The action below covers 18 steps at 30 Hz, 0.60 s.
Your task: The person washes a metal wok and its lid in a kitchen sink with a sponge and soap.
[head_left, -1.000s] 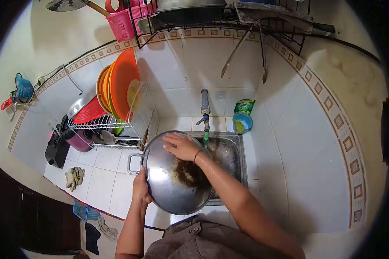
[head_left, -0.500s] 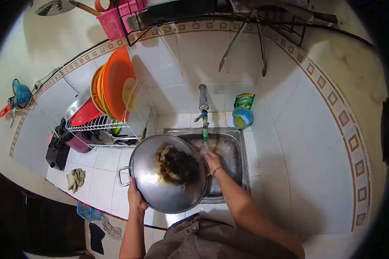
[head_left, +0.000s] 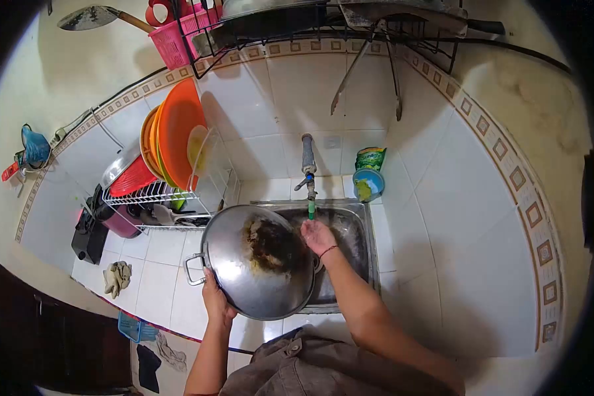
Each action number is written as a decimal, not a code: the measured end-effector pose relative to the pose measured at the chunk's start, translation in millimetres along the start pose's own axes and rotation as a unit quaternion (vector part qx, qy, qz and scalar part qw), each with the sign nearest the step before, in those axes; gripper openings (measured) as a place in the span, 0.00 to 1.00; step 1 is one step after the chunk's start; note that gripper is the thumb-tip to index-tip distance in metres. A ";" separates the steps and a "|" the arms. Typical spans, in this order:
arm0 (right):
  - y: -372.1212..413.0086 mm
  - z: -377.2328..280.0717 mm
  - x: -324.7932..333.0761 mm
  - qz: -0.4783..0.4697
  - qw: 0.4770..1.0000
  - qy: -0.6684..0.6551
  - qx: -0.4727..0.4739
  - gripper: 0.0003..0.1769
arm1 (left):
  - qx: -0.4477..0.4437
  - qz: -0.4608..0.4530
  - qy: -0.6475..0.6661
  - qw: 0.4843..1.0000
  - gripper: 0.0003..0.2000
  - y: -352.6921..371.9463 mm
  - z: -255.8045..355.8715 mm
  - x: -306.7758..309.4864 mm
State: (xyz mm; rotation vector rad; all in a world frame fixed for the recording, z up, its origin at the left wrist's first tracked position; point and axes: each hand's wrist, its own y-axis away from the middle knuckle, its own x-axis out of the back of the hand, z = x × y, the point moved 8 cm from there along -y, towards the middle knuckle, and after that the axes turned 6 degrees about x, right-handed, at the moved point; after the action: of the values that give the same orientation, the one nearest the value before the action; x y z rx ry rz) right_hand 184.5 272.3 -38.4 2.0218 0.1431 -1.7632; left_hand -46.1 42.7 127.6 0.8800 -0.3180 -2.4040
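A large round metal pan (head_left: 234,270), its outer bottom facing up with a dark burnt patch, is tilted over the left part of the sink (head_left: 369,264). My left hand (head_left: 218,300) grips its lower left rim near a loop handle. Under the green nozzle of the tap (head_left: 311,191), my right hand (head_left: 319,236) is turned palm up with its fingers curled, beside the pan's right edge. Whether anything lies in those fingers is too small to tell.
A dish rack (head_left: 155,197) with orange bowls stands left of the sink. A blue bowl (head_left: 369,183) and a green packet (head_left: 371,158) sit at the back right corner. A crumpled cloth (head_left: 117,277) lies on the left counter. Tongs (head_left: 395,82) hang above.
My right hand has moved up a little towards the nozzle and turned palm up. The pan has shifted slightly up and right, with my left hand still on its rim.
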 end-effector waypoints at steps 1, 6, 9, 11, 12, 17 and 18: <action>3.4 -0.3 -4.7 -0.020 1.000 0.022 -0.001 0.08 | -0.001 0.000 0.001 1.000 0.28 2.2 -1.9 -4.1; 34.0 10.6 -39.7 -0.017 1.000 -0.014 -0.023 0.04 | -0.002 0.024 -0.006 1.000 0.27 2.3 -12.6 -5.1; 51.1 24.1 -99.9 -0.020 0.999 0.030 0.017 0.04 | 0.006 0.021 -0.009 1.000 0.25 9.4 -9.9 -31.3; 61.1 46.2 -148.7 -0.066 0.991 0.102 0.054 0.05 | -0.008 0.017 -0.039 0.999 0.25 10.4 -9.4 -46.3; 81.4 55.1 -177.4 -0.017 0.979 0.187 0.076 0.08 | 0.016 0.013 -0.001 1.000 0.25 4.8 -17.9 -51.6; 135.0 90.9 -246.1 -0.234 0.429 0.778 0.396 0.11 | -0.019 0.033 -0.079 0.996 0.27 -2.3 -13.5 -71.4; 154.1 97.1 -248.9 -0.246 0.374 0.796 0.407 0.13 | -0.021 0.041 -0.090 0.995 0.27 -4.7 -13.4 -72.9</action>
State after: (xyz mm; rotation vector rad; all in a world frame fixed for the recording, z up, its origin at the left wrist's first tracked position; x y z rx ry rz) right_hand 107.9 149.0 233.7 3.7792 0.5221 1.1767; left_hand 6.6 88.0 153.6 0.6194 -0.3645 -2.4083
